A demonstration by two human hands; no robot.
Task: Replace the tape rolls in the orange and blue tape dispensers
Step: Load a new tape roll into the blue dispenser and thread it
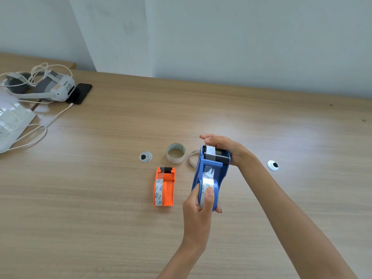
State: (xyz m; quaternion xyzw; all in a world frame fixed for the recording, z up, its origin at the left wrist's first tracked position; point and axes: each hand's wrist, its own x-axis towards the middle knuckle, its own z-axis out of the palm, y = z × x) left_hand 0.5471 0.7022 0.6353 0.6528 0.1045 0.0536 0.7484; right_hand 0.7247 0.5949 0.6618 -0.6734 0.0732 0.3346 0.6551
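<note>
Blue dispenser (213, 164) is being held at 3 o'clock of orange dispenser (168, 190). Roll (208, 183) is being gripped in place by left hand (198, 210). Right hand (225, 144), fingers straight, is being pressed against the 12 o'clock cutter end. Tape is best kept taut and centred.

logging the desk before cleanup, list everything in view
table: 1, light wood, under everything
blue tape dispenser: 1, blue, held over table, clear roll inside
orange tape dispenser: 1, orange, on table left of blue one
tape roll: 1, beige, on table beyond orange one
thin ring: 1, whitish, partly behind blue one
discs: 2, silver, black centres, left of tape roll and far right
headset: 1, grey-white, far left, white cables
phone: 1, black, beside headset
packaging: 1, white, left edge
left hand: 1, grips blue dispenser's roll end
right hand: 1, fingers straight, at its cutter end
</note>
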